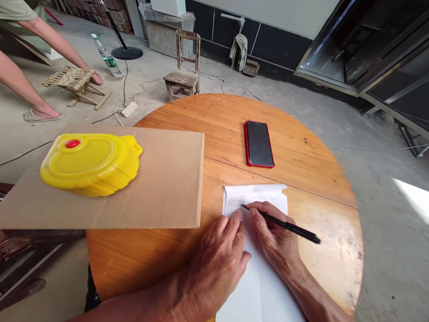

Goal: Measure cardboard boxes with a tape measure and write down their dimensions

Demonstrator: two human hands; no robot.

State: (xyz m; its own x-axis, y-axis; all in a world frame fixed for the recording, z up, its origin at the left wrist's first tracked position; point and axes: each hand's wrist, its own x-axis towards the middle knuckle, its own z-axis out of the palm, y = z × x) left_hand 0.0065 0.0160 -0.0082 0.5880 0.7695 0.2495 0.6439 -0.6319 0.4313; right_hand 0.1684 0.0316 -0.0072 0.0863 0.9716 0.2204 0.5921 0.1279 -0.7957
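Observation:
White paper [258, 295] lies on the round wooden table [301, 134], its top edge folded over and rows of small handwriting near that end. My right hand [278, 241] grips a black pen [291, 227], its tip touching the paper at a written line. Flat across the paper's left edge rests my left hand [223, 257], fingers stretched forward and holding nothing. Its fingertips are close to the pen tip. Beyond the paper is a smartphone [259, 144] in a red case, screen dark.
To the left, a cardboard box [167, 179] overhangs the table edge and carries a yellow plastic case [90, 163] with a red button. A small wooden chair [182, 78], a folding stool [69, 80], a water bottle [107, 58] and a power strip [129, 109] stand beyond. Another person's legs show at left.

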